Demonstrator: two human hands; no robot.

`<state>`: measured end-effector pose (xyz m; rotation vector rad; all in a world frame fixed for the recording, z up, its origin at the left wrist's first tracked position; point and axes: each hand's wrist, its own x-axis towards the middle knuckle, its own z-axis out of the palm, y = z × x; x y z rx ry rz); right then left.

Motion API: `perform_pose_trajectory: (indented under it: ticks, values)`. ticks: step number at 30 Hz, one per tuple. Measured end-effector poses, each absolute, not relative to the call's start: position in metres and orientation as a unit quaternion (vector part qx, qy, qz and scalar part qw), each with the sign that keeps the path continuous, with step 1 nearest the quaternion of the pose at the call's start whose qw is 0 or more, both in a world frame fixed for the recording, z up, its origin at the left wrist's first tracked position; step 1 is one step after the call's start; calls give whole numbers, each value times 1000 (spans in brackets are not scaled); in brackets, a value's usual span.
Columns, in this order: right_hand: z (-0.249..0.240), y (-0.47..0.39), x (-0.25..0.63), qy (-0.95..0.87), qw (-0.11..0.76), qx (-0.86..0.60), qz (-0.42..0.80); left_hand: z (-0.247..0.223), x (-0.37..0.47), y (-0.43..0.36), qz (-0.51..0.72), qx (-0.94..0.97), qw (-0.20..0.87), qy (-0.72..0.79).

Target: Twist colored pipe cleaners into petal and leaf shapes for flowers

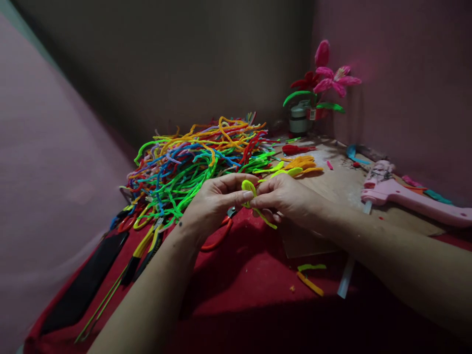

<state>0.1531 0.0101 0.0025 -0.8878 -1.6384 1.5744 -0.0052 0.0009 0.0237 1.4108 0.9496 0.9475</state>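
Between my two hands is a yellow-green pipe cleaner (249,186), bent into a loop with a loose tail hanging down to the right. My left hand (217,196) pinches the loop between thumb and fingers. My right hand (278,194) closes on the same pipe cleaner just beside it, fingertips almost touching the left thumb. Behind the hands lie yellow-green looped pieces (291,172) and a bundle of orange pieces (304,163). A big heap of many-coloured pipe cleaners (199,157) spreads behind my left hand.
Pliers with yellow-black handles (143,246), a black flat object (86,280) and red-handled scissors (217,238) lie leftward on the red cloth (236,285). Right, a pink glue gun (409,194) with a glue stick rests on a board (342,182). Pink flowers (335,81) stand behind.
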Motion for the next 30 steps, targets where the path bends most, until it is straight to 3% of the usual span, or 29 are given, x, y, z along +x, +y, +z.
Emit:
perform_pose_trajectory:
  ticks: [5, 12, 24, 30]
  values:
    - [0, 12, 155, -621, 309, -309, 650, 24, -8, 1, 361, 587, 617, 380]
    - [5, 9, 155, -619, 310, -329, 643, 23, -11, 3, 357, 605, 593, 392]
    - [5, 7, 152, -605, 356, -364, 612, 25, -1, -3, 418, 646, 435, 468]
    - [5, 6, 153, -633, 358, -337, 598, 22, -3, 0, 441, 604, 490, 448]
